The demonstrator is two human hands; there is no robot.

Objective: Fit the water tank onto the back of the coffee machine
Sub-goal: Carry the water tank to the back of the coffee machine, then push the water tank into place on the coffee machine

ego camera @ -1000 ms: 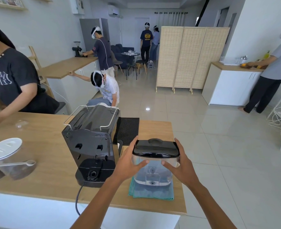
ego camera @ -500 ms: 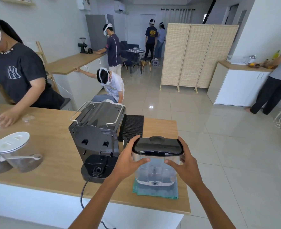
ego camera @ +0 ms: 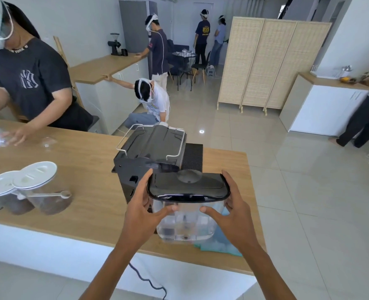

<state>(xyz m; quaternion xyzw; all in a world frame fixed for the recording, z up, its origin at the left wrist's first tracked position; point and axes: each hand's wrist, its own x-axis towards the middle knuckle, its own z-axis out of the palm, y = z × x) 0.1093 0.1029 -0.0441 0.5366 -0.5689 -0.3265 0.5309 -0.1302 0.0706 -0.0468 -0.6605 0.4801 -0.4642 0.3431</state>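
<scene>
The clear water tank [ego camera: 185,228] with its black lid [ego camera: 187,187] hangs in the air just behind the black coffee machine [ego camera: 151,146], whose back faces me. My left hand [ego camera: 140,215] grips the tank's left side and my right hand [ego camera: 233,211] grips its right side. The tank's left part overlaps the machine's back and hides the lower socket there. The tank looks blurred.
A teal cloth [ego camera: 224,245] lies on the wooden counter [ego camera: 88,169] under the tank. Clear jars with white lids [ego camera: 38,187] stand at the left. A black mat [ego camera: 193,156] lies beyond the machine. The machine's power cord [ego camera: 148,282] hangs off the near edge. A person leans over the counter's far left.
Both hands have lifted the tank off the teal cloth and carried it up and left, toward the machine's back. The view has shifted closer to the counter.
</scene>
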